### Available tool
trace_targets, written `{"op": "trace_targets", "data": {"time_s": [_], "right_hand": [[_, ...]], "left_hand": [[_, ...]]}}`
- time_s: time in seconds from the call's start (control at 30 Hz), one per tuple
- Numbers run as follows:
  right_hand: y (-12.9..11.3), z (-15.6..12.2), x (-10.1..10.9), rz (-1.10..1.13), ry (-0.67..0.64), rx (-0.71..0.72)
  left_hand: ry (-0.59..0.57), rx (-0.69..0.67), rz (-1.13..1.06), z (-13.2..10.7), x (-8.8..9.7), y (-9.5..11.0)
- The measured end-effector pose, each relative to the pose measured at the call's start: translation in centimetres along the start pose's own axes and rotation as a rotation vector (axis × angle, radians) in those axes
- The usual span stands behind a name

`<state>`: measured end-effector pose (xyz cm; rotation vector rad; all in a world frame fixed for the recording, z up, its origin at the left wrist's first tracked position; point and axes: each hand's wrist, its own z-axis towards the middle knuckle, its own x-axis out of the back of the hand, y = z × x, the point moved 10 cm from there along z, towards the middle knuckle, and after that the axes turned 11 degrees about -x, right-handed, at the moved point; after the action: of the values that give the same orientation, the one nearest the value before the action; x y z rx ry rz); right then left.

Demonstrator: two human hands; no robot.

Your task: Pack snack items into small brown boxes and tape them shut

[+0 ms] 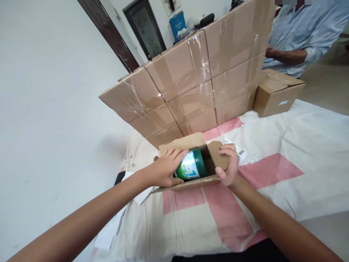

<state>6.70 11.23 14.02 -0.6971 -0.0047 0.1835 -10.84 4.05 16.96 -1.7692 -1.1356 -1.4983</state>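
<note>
A green container (194,165) lies sideways inside an open cardboard box (191,185), the left hand (167,168) spread across it from 9 o'clock, its grip unclear. At 3 o'clock, the right hand (230,167) grasps a flap (216,154); taped cardboard (189,107) stands at 12.

Cream-and-pink cloth (275,203) over the surface. Taped cardboard panel (188,87) stands across the far side. Brown carton (275,98) by its right end, pale label (283,102) on front. Person (313,34) in light blue shirt, far right. Small white item (242,156) right of centre on cloth. White papers (107,233) near left. Plain wall (54,109) left; brown door (109,34), dark-framed glass door (145,31), blue container (177,24) far back.
</note>
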Motion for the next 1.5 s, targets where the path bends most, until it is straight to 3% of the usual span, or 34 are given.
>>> {"op": "trace_targets", "data": {"time_s": [0.17,0.47,0.87,0.97,1.07,1.2,1.33,1.5], "right_hand": [[0.1,0.2,0.3,0.013,0.026,0.006],[0.4,0.2,0.3,-0.019,0.023,-0.014],[1.3,0.0,0.3,0.034,0.013,-0.071],[1.0,0.1,0.4,0.049,0.008,-0.072],[0.9,0.2,0.4,0.048,0.003,-0.075],[1.1,0.2,0.4,0.019,0.011,-0.076],[1.5,0.3,0.4,-0.007,0.014,-0.086],[2.1,0.3,0.2,-0.018,0.002,-0.108]], "left_hand": [[-0.008,0.001,0.012,0.9,-0.6,-0.1],[-0.149,-0.013,-0.006,2.9,-2.2,0.7],[-0.321,0.179,-0.169,4.1,-6.1,0.3],[-0.285,0.208,-0.100,4.1,-5.7,0.4],[-0.261,0.203,0.154,4.4,-4.7,1.0],[-0.209,0.082,0.383,5.5,-3.3,2.9],[-0.154,-0.050,0.361,6.0,-2.5,3.8],[-0.203,0.062,0.233,5.7,-2.7,2.7]]}}
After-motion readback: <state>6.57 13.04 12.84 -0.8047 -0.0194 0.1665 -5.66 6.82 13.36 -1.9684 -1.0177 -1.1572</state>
